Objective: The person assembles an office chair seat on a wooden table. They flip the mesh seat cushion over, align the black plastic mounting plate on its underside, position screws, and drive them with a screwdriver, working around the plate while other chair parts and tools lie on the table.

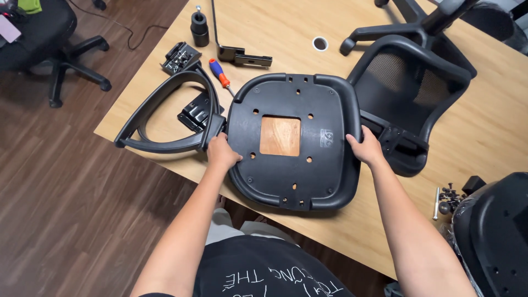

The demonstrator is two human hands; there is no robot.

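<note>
A black chair seat (pixel 294 140), turned underside up, is gripped at its 2 side edges: the left hand (pixel 221 152) is curled over the left rim, the right hand (pixel 365 147) over the right rim. The seat lies on the wooden counter (pixel 484 132). Left of the seat an armrest (pixel 165 118) and a screwdriver (pixel 220 74) are seen; right of it, a mesh backrest (pixel 407 91).
</note>
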